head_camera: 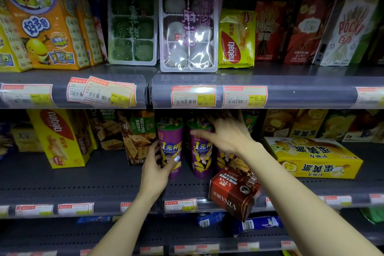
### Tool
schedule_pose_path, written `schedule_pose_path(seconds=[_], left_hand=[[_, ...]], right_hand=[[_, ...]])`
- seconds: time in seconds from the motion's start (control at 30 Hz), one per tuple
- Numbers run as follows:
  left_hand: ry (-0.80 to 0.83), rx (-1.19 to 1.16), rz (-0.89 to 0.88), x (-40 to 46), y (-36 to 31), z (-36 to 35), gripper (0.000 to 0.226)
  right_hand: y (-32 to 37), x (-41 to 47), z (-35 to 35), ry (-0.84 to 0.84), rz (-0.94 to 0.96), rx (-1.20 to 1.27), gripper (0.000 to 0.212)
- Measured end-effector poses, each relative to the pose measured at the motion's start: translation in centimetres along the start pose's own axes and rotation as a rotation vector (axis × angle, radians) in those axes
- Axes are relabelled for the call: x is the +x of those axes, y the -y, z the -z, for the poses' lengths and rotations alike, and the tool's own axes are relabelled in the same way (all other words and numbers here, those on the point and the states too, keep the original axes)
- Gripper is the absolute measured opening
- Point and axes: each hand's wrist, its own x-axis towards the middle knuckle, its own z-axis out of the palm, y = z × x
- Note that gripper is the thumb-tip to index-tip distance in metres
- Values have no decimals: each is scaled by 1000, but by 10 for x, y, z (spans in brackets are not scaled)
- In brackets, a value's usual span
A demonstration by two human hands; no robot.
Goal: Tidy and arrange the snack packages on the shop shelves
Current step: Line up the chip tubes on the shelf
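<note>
Two tall purple cups point(169, 147) in the middle of the frame look light and tippy, so the left hand point(155, 169) wraps one low down while the right hand point(226, 133) reaches wide open above the other.

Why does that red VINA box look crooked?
Tipped: the red VINA box leans, a corner overhanging the shelf edge.
</note>
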Motion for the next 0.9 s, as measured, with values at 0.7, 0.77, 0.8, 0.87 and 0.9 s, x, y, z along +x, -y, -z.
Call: schedule_pose_path(seconds=[0.7,0.77,0.8,0.87,0.9], left_hand=[[40,40,37,0,1,-2,77],[56,52,42,-2,2,-1,78],[64,58,46,-3,2,-1,79],[77,91,57,-6,0,-1,84],[77,119,55,-8,-2,-1,86]], right_hand=[[-32,-22,-4,-238,-52,324,85],[-36,-25,-8,-253,-52,362,81],[-38,-27,-10,-259,-56,393,78],[-43,-33,-13,-284,-47,443,69],[-46,-38,-15,-309,-30,449,62]])
